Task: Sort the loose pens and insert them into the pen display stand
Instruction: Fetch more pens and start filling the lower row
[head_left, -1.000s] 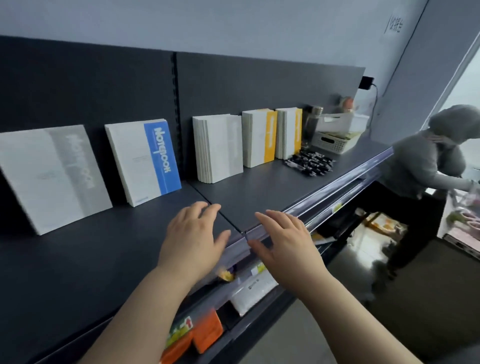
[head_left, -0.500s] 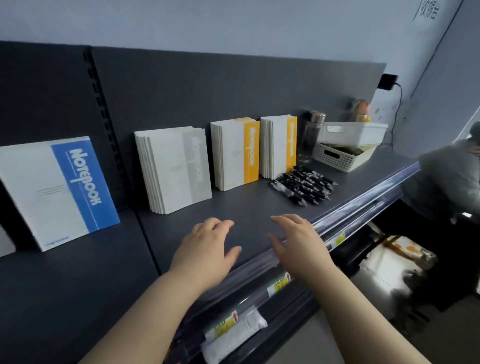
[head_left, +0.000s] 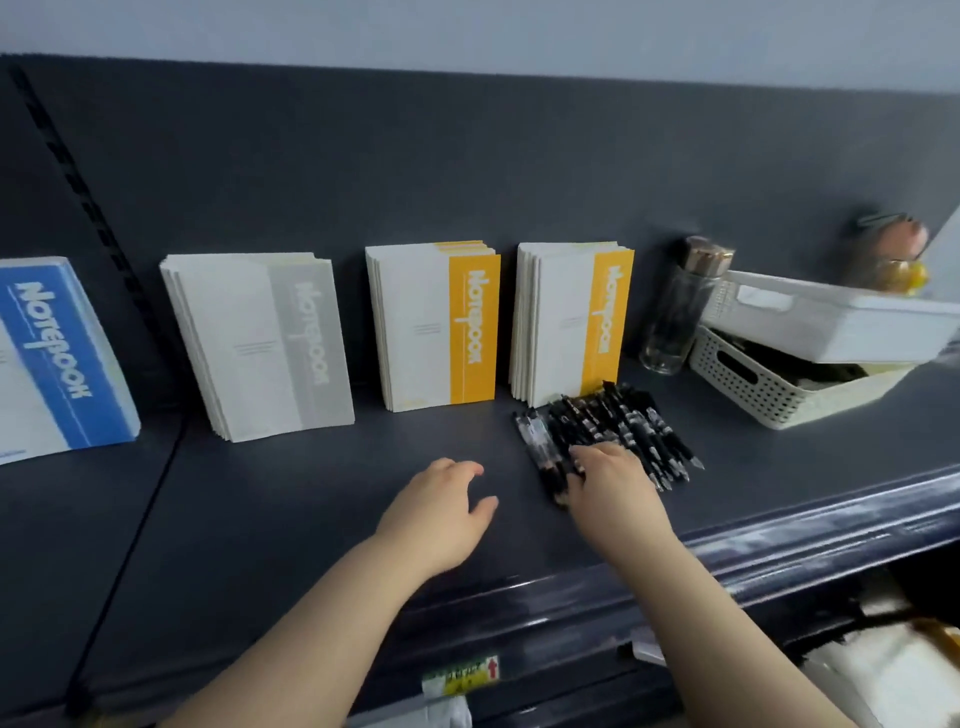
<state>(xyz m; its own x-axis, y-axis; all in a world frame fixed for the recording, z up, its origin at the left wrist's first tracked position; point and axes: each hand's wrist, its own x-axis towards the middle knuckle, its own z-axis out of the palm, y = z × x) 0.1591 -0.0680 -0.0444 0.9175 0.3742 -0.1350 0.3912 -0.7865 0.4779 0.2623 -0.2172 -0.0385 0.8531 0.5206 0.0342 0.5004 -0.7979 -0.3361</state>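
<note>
Four notebook stacks (head_left: 439, 325), two baskets (head_left: 789, 384).

**Loose black pens heaped on the shelf**

The pens (head_left: 613, 431) are black with white printing, lying flat and roughly parallel in a loose bunch on the dark shelf (head_left: 311, 509), tips toward the front edge, just before a yellow-striped notebook stack (head_left: 571, 322).

Pens (head_left: 608, 431): black with white print, some clear barrels. Shelf (head_left: 311, 483): dark grey. Notebook stacks: white with grey band (head_left: 260, 343), two white with yellow bands (head_left: 439, 327) (head_left: 574, 322), one white with blue band (head_left: 52, 358); white lettering on all. Basket (head_left: 769, 387): cream, dotted holes. Box (head_left: 831, 322) on it: white. Bottle (head_left: 680, 306): clear, copper-coloured cap.
</note>
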